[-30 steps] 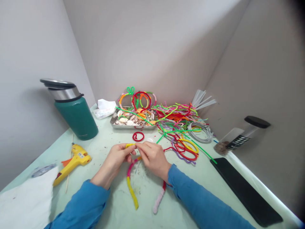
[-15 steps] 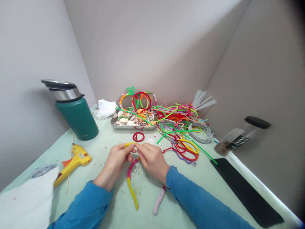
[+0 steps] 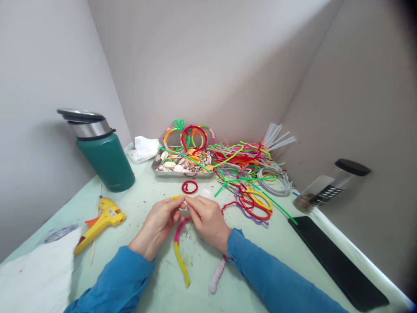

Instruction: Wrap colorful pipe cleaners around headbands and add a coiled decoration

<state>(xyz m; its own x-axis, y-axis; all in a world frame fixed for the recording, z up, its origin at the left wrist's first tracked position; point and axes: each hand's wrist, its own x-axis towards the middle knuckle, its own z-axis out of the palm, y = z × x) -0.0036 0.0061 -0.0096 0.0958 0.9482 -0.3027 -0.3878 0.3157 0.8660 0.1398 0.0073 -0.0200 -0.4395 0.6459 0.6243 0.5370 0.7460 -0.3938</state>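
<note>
My left hand pinches a short yellow pipe cleaner between thumb and fingers; only a little of it shows. Against those fingertips press the tips of my right hand, closed as well; what lies inside its pinch is hidden. Below the hands on the table is a curved band wrapped in fuzzy colours, yellow at one end and magenta further up. Its middle runs out of sight under my right hand, and a pale lilac end shows by the right wrist. Just beyond the fingers lies a red pipe cleaner coil.
A metal tray of shells stands at the back, with wrapped hoops behind. Loose pipe cleaners and red-handled scissors lie right. A yellow glue gun and green bottle are left; a black strip lies right.
My fingertips have shifted very slightly, and less of the yellow pipe cleaner shows above my left hand. The band and the other things stay in place.
</note>
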